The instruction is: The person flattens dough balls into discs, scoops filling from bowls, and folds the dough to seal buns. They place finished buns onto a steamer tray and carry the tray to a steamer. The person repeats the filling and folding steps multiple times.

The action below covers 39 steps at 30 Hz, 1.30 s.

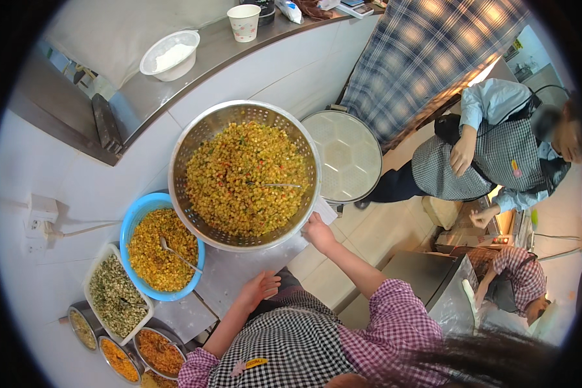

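Note:
A large perforated steel colander [309,216] stands on the metal table [240,262] before me. It is heaped with a yellow-green diced filling [245,160], with a spoon handle [281,185] lying on top. My right hand [318,234] is at the colander's lower right rim, beside a white flat piece [325,211]; whether its fingers grip anything is unclear. My left hand [261,291] hovers near my apron, fingers slightly apart and holding nothing. To the colander's left, a blue plastic basket [125,237] contains a similar yellow filling and a metal spoon [174,252].
A white tub [148,317] of chopped green-and-white filling and several steel bowls [160,353] line the wall. Above, a ledge carries a bowl of white powder [169,56] and a paper cup [244,23]. A round lidded vessel [343,155] stands right. Two co-workers [490,145] are nearby.

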### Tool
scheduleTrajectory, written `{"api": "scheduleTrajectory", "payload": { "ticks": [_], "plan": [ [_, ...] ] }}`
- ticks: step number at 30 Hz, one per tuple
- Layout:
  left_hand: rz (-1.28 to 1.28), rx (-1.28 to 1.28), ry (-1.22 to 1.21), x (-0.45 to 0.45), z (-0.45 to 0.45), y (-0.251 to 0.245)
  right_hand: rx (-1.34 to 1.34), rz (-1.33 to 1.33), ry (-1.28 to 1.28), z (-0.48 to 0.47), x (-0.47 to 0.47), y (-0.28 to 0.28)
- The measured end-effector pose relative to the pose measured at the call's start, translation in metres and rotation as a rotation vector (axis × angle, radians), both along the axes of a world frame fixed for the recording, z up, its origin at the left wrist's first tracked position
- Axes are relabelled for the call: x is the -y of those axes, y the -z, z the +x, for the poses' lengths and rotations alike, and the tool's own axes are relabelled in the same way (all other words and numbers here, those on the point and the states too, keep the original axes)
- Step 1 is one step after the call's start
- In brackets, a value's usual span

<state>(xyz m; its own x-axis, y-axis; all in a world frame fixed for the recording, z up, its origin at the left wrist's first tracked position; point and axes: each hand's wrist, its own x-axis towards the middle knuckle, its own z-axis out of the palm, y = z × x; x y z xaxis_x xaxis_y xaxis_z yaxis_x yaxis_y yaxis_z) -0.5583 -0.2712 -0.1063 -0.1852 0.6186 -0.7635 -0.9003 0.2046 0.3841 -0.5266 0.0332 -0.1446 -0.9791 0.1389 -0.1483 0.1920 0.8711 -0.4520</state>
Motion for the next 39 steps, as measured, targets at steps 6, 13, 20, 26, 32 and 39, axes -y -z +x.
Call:
{"api": "scheduleTrajectory", "payload": {
  "ticks": [6,13,20,26,32,39],
  "plan": [
    [-0.027,-0.074,0.004,-0.012,-0.007,0.004,0.168,0.046,-0.025,-0.008,-0.001,-0.009],
    [-0.054,-0.129,0.004,-0.004,-0.008,0.001,-0.347,-0.085,0.193,0.024,-0.017,-0.051],
    [0.077,-0.085,-0.052,0.025,-0.010,-0.003,-0.161,-0.511,0.593,0.066,0.048,-0.069],
    [0.299,-0.106,-0.285,0.062,-0.007,0.005,-0.473,-0.551,0.008,0.028,0.216,-0.121],
    [0.684,-0.393,-0.428,0.114,-0.029,-0.067,-0.491,-0.488,-0.396,-0.015,0.312,-0.159],
    [0.659,-0.052,-0.712,0.156,-0.050,-0.175,-0.566,0.039,-0.054,-0.026,0.278,-0.162]
  ]
}}
